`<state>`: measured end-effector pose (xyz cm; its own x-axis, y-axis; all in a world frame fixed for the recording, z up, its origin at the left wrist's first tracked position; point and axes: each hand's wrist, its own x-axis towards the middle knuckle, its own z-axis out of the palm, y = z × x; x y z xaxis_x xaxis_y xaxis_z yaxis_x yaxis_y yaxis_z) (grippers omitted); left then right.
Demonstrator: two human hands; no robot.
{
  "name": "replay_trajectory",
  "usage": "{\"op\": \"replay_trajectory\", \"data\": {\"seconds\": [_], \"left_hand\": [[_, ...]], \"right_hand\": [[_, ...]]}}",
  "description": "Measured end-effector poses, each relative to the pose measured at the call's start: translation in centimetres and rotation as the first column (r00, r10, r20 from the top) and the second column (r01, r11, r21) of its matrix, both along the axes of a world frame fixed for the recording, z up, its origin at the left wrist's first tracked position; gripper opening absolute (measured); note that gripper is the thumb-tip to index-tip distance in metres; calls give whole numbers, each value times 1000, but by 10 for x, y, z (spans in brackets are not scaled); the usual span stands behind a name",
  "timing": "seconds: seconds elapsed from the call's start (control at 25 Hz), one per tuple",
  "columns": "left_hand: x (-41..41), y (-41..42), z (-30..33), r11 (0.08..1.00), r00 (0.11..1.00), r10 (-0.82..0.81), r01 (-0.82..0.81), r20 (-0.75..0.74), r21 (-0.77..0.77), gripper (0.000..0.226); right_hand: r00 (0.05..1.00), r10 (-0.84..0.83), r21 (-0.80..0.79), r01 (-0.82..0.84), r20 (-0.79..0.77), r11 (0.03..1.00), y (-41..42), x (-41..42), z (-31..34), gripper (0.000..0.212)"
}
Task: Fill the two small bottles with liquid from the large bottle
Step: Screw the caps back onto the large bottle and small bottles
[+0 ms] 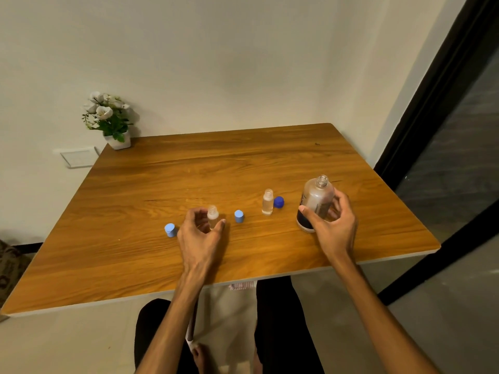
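My left hand point(201, 233) curls around one small clear bottle point(212, 215), thumb on its right side and fingers on its left; the bottle stands uncapped on the wooden table point(243, 163). A second small bottle point(267, 202) stands uncapped further right, with clear liquid inside. My right hand point(333, 222) grips the large frosted bottle point(316, 201), which has a dark band at its base and an open neck. It rests on the table, leaning slightly.
Two light blue caps point(169, 229) point(239, 216) lie on either side of my left hand. A dark blue cap point(279, 202) lies beside the second small bottle. A potted white flower point(110, 120) stands at the far left corner. The table's right edge is near the large bottle.
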<state>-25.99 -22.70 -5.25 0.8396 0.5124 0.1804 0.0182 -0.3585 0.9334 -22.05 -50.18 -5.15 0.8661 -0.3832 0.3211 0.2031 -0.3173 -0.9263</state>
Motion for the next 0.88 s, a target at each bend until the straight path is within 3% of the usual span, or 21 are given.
{"op": "replay_trajectory", "data": {"seconds": [0.12, 0.2, 0.28, 0.36, 0.44, 0.48, 0.56, 0.64, 0.76, 0.84, 0.88], "left_hand": [[-10, -9, 11, 988, 997, 26, -37, 74, 152, 62], [-12, -25, 29, 954, 964, -42, -40, 262, 299, 51], [1, -50, 54, 874, 928, -213, 41, 306, 485, 37], [29, -82, 78, 657, 929, -363, 197, 76, 727, 37], [60, -112, 91, 291, 898, -338, 385, -283, 876, 46], [75, -123, 93, 130, 859, -267, 481, -436, 867, 48], [99, -140, 87, -52, 785, -117, 607, -609, 793, 39], [113, -149, 79, -128, 743, -17, 662, -669, 739, 32], [121, -154, 71, -169, 759, -29, 637, -650, 752, 24], [122, -151, 73, -106, 802, -116, 577, -586, 810, 21], [121, -150, 76, -3, 831, -193, 531, -522, 847, 22]], "right_hand": [[1000, 12, 17, -12, 1, 1000, -1, 0, -3, 81], [1000, 14, 15, -14, -5, 1000, -1, -2, -3, 82], [1000, 16, 12, -16, -15, 1000, -2, -4, -3, 83], [1000, 21, 6, -21, -13, 1000, -5, -5, -3, 82], [1000, 24, -2, -24, -15, 1000, -10, -6, 1, 82], [1000, 18, -3, -18, -14, 1000, -12, -7, 2, 83], [1000, -3, -9, 3, -3, 1000, -18, -7, 2, 83], [1000, -8, -10, 8, 11, 1000, -24, -6, 0, 82], [1000, -3, -19, 4, 22, 1000, -27, -7, -1, 82], [1000, -2, -21, 2, 27, 1000, -28, -6, 0, 83], [1000, -2, -17, 2, 27, 1000, -28, -6, 0, 83]]}}
